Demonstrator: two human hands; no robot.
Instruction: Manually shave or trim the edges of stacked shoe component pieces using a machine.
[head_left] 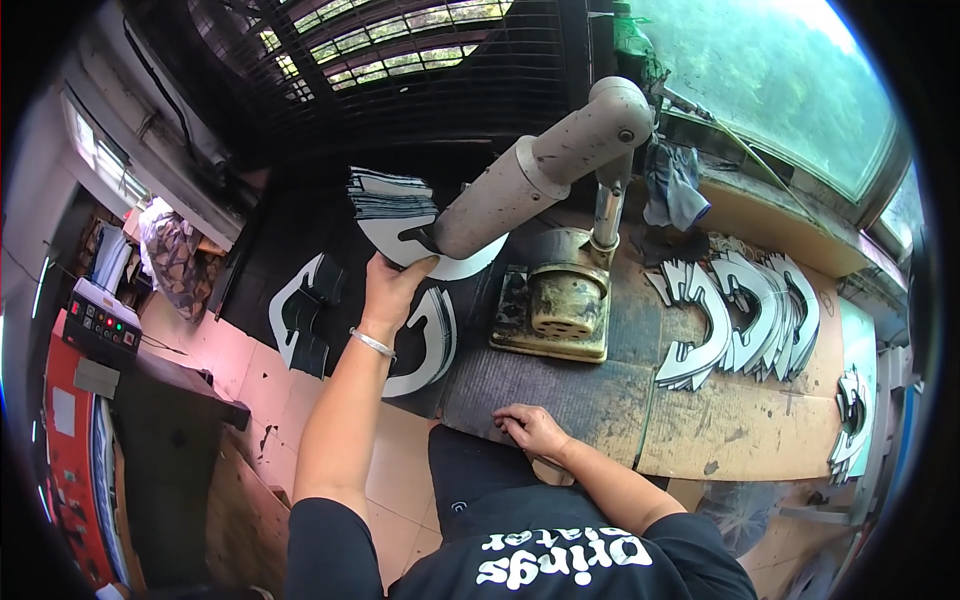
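Observation:
My left hand [393, 290] reaches forward and grips the near edge of a white curved flat piece [385, 236], thumb on top. That piece lies partly under the rounded end of a thick grey machine arm [490, 205], which hides its middle. Just behind it is a stack of similar dark-edged pieces [390, 190]. My right hand [535, 432] rests at the front edge of the worktable, fingers curled in; whatever they may hold is hidden. Nearer my left forearm lie more curved pieces, one group to its right [432, 345] and one to its left [290, 315].
The machine's worn metal base [565, 305] stands mid-table. Fanned stacks of white curved pieces [740, 310] lie on cardboard at right, with another stack [850, 425] at the far right edge. Grey gloves [675, 185] hang under the window. A control box [103, 325] with lights is at left.

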